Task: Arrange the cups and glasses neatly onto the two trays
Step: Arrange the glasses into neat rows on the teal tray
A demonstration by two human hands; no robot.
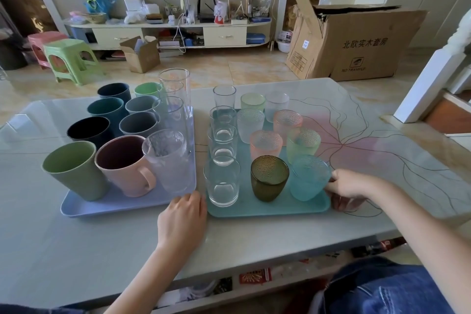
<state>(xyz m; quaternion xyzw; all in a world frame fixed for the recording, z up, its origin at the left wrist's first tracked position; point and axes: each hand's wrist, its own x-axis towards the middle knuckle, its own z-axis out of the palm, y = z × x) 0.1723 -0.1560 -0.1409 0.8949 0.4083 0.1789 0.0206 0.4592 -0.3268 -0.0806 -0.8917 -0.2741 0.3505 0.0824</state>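
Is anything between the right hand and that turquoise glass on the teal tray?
Nothing visible. The right hand is already at the turquoise glass, fingers against its right side at the near right corner of the teal tray. The olive glass stands on its other side.

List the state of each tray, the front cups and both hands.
blue tray: full, cups upright
teal tray: full, glasses upright
pink mug: upright, empty
olive glass: upright, empty
teal glass: upright, right hand touching
left hand: at tray edges
right hand: at teal tray's corner
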